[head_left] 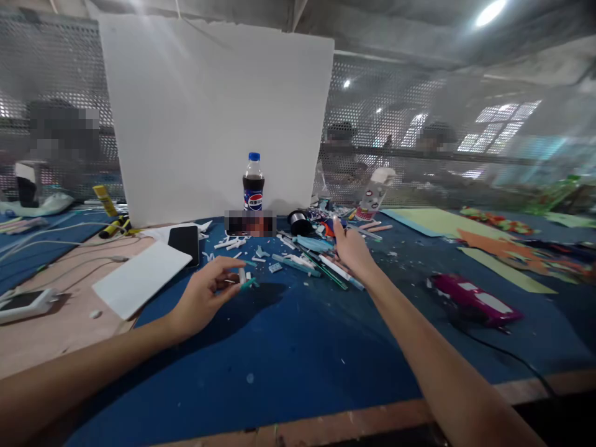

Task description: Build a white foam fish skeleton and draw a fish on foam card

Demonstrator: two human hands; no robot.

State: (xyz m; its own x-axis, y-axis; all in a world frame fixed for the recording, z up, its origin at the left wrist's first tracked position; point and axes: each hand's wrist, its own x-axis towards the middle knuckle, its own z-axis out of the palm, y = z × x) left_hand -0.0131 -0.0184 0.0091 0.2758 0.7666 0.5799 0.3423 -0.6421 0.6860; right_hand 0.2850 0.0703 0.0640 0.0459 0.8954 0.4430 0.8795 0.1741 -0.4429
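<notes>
My left hand (205, 292) is raised above the blue mat (298, 347), thumb and fingers closed on a small white and teal piece (243, 277) whose exact kind I cannot make out. Over at the heap of scraps, my right hand (352, 249) reaches in beside an orange and blue item (329, 230). Its fingers are mostly hidden, so any grip there does not show. Close by lie a black spool (298, 222), pale blue strips (314, 244) and thin green and white sticks (333, 271). White bits (233, 242) are scattered between the hands.
A cola bottle (254, 186) stands before a white board (218, 118). At left lie a phone (185, 244), white sheet (143, 278) and cables. At right are a tilted clear bottle (374, 194), coloured paper (433, 220) and a corded magenta device (475, 300). People sit beyond the mesh screen.
</notes>
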